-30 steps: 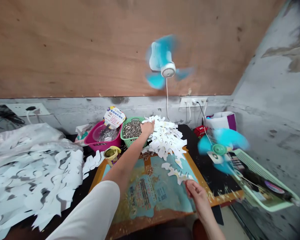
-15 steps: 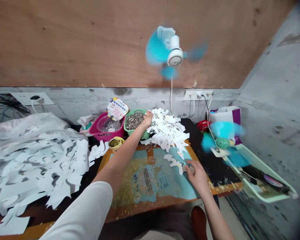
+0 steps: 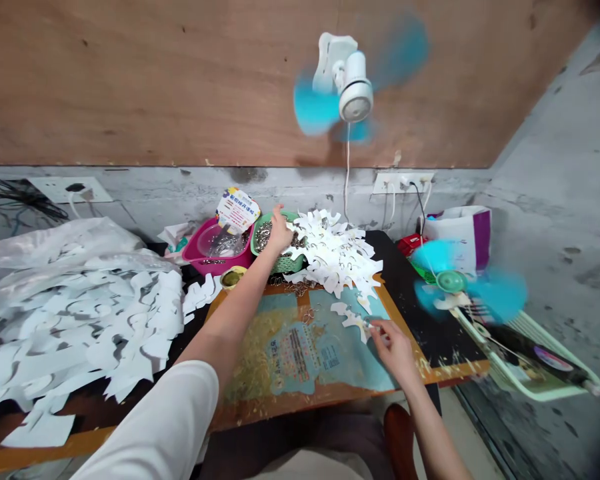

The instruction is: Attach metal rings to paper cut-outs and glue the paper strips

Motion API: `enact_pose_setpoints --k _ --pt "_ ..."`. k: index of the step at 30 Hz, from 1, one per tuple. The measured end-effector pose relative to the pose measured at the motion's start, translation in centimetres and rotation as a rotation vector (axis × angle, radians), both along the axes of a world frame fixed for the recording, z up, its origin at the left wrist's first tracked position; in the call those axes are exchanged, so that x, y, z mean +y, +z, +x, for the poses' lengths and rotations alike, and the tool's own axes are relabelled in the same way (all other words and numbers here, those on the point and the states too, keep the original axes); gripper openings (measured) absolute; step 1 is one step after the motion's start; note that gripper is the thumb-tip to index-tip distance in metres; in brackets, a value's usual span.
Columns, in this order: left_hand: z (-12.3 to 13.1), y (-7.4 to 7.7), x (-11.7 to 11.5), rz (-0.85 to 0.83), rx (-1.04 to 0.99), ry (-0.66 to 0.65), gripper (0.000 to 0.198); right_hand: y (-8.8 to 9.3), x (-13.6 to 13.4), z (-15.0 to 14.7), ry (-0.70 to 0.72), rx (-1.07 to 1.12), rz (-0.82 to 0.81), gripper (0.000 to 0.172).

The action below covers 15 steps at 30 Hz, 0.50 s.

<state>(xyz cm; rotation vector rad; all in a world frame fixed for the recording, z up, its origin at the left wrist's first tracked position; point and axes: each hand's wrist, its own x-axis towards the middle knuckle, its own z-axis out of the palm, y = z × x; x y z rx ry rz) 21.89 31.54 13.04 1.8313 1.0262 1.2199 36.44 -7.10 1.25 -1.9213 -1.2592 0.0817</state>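
My left hand (image 3: pixel 280 232) is over the green basket (image 3: pixel 289 264), which holds many small metal rings (image 3: pixel 263 233). Its fingers look apart; the tips over the rings are partly hidden. Beside it lies a heap of white cut-out pieces (image 3: pixel 337 250), several with metal rings on them. My right hand (image 3: pixel 394 345) rests low over the work mat, thumb and fingers closed on the edge of a small white cut-out piece (image 3: pixel 351 319). A few loose metal rings (image 3: pixel 307 315) lie on the blue and brown mat (image 3: pixel 293 360).
Left of the basket stand a pink tub (image 3: pixel 195 252) and a small yellow cup (image 3: pixel 231 277). A large pile of white pieces (image 3: pixel 90 327) covers the left side. A spinning fan (image 3: pixel 450 281) and a pale green tray (image 3: pixel 545 393) are at the right; another fan (image 3: pixel 356 100) hangs above.
My left hand has moved left from the edge of the white heap to over the ring basket. My right hand stays at the small white piece. The view has shifted slightly.
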Motion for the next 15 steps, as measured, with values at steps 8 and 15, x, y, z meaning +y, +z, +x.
enact_pose_setpoints --k 8,15 --pt "-3.0 1.1 -2.6 0.253 0.279 -0.029 0.091 -0.2 1.2 -1.2 0.068 0.025 0.020 0.030" --pt "-5.3 0.8 -9.7 -0.010 -0.444 -0.070 0.054 -0.4 0.5 0.7 -0.056 0.042 0.018 0.032"
